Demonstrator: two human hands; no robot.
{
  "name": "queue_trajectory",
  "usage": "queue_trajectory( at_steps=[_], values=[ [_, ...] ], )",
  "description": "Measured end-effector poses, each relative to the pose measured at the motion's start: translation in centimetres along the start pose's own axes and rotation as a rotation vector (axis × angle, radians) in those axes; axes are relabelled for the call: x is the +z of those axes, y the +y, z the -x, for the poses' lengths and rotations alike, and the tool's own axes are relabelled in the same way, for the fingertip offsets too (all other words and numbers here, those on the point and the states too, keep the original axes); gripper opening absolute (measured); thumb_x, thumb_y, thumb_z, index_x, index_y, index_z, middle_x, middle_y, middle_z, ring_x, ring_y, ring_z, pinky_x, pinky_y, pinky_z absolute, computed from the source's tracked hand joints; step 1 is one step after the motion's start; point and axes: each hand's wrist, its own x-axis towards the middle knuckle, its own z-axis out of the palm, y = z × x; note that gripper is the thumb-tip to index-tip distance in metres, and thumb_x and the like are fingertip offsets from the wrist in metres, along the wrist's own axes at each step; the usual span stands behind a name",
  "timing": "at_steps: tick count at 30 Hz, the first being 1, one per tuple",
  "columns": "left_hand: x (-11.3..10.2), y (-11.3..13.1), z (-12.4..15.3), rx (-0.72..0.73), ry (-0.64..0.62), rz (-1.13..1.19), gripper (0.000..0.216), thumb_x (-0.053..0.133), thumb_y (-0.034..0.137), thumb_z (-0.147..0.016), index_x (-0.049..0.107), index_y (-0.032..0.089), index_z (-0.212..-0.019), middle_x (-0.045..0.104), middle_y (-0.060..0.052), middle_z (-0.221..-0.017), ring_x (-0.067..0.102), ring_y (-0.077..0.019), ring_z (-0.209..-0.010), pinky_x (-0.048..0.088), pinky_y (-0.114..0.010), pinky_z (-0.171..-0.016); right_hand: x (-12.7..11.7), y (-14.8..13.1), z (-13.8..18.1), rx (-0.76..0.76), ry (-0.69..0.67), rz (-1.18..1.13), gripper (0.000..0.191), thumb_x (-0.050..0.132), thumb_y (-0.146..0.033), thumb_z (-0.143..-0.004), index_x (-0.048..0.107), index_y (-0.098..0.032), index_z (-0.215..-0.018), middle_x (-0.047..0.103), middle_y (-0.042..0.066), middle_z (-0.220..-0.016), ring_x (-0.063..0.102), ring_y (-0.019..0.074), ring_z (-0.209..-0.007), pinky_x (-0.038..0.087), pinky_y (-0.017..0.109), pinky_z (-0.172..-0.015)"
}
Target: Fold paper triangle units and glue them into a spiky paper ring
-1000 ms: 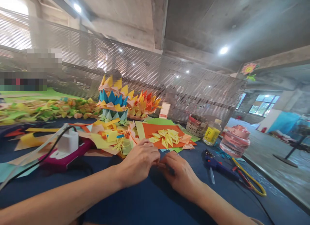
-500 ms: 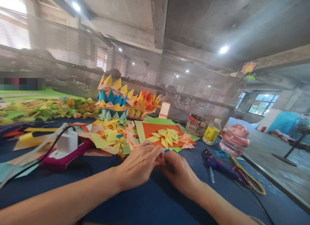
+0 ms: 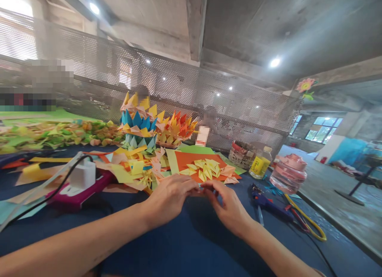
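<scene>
My left hand (image 3: 170, 197) and my right hand (image 3: 228, 207) meet fingertip to fingertip just above the dark blue table (image 3: 179, 245). Both are closed in a pinch on a small folded paper piece (image 3: 200, 189) that is mostly hidden by the fingers. Right behind them lies an orange sheet (image 3: 186, 159) carrying a heap of yellow folded paper triangles (image 3: 205, 168). More loose coloured paper pieces (image 3: 137, 167) lie to the left of it.
A tall stacked paper model (image 3: 139, 121) and an orange one (image 3: 177, 129) stand at the back. Left: a white plug on a magenta box (image 3: 80, 181) with a black cable. Right: a blue glue gun (image 3: 268, 201), glue bottle (image 3: 261, 163), pink jar (image 3: 289, 173), small basket (image 3: 242, 153). Mesh fence behind.
Both hands have lifted slightly off the table and moved a little away from me, and the right hand's fingers have risen from a flat pressing pose to a pinch.
</scene>
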Motion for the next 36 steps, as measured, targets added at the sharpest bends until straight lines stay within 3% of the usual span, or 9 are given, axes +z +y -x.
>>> queue_trajectory(
  at_steps=[4, 7, 11, 13, 20, 28, 36],
  values=[
    [-0.3, 0.0, 0.0, -0.051, -0.022, 0.026, 0.024, 0.044, 0.006, -0.089, 0.064, 0.020, -0.089, 0.066, -0.001, -0.082, 0.060, -0.0160, -0.079, 0.044, -0.027, -0.073, -2.4, 1.3, -0.6, 0.026, 0.074, 0.179, 0.022, 0.042, -0.022, -0.090, 0.065, -0.020, -0.092, 0.070, 0.006, -0.091, 0.064, 0.0196, -0.086, 0.047, 0.032, -0.079],
    [-0.3, 0.0, 0.0, -0.076, -0.026, 0.060, 0.022, 0.046, 0.008, -0.090, 0.065, 0.020, -0.089, 0.068, 0.000, -0.086, 0.061, -0.0158, -0.081, 0.044, -0.028, -0.075, -5.8, 3.1, -0.1, 0.133, 0.105, 0.253, 0.022, 0.046, -0.029, -0.087, 0.066, -0.020, -0.091, 0.072, 0.005, -0.089, 0.066, 0.0188, -0.075, 0.049, 0.030, -0.069],
    [-0.1, -0.1, 0.0, -0.095, -0.042, 0.115, 0.019, 0.051, 0.011, -0.090, 0.066, 0.022, -0.088, 0.069, 0.002, -0.087, 0.062, -0.0147, -0.083, 0.045, -0.027, -0.076, -9.5, 6.5, 3.0, 0.295, 0.201, 0.363, 0.025, 0.046, -0.034, -0.083, 0.066, -0.021, -0.089, 0.073, 0.006, -0.084, 0.067, 0.0204, -0.071, 0.052, 0.032, -0.066],
    [-0.1, -0.1, 0.0, -0.090, -0.054, 0.115, 0.018, 0.053, 0.012, -0.090, 0.067, 0.022, -0.089, 0.069, 0.001, -0.088, 0.062, -0.0147, -0.084, 0.046, -0.027, -0.076, -10.4, 8.1, 4.9, 0.316, 0.188, 0.441, 0.023, 0.048, -0.034, -0.079, 0.066, -0.021, -0.084, 0.073, 0.007, -0.084, 0.067, 0.0224, -0.073, 0.052, 0.033, -0.067],
    [-0.1, -0.1, -0.1, -0.085, -0.049, 0.099, 0.017, 0.053, 0.013, -0.090, 0.067, 0.021, -0.089, 0.070, 0.001, -0.087, 0.063, -0.0145, -0.083, 0.047, -0.027, -0.075, -11.8, 10.0, 8.4, 0.373, 0.208, 0.499, 0.023, 0.046, -0.038, -0.076, 0.064, -0.023, -0.080, 0.073, 0.007, -0.080, 0.068, 0.0233, -0.069, 0.054, 0.035, -0.063],
    [-0.4, 0.1, 0.1, -0.066, -0.044, 0.068, 0.017, 0.051, 0.014, -0.090, 0.067, 0.020, -0.088, 0.069, -0.001, -0.085, 0.063, -0.0144, -0.080, 0.047, -0.025, -0.072, -12.4, 10.7, 8.9, 0.404, 0.237, 0.467, 0.026, 0.046, -0.042, -0.076, 0.064, -0.023, -0.080, 0.074, 0.008, -0.081, 0.069, 0.0245, -0.072, 0.055, 0.036, -0.066],
    [-0.5, 0.1, 0.0, -0.069, -0.033, 0.070, 0.020, 0.051, 0.010, -0.089, 0.067, 0.021, -0.087, 0.069, 0.000, -0.084, 0.063, -0.0148, -0.079, 0.046, -0.026, -0.071, -12.2, 10.5, 9.1, 0.459, 0.204, 0.537, 0.026, 0.045, -0.040, -0.076, 0.064, -0.023, -0.078, 0.069, 0.003, -0.065, 0.064, 0.0218, -0.055, 0.050, 0.034, -0.057]
  ],
)
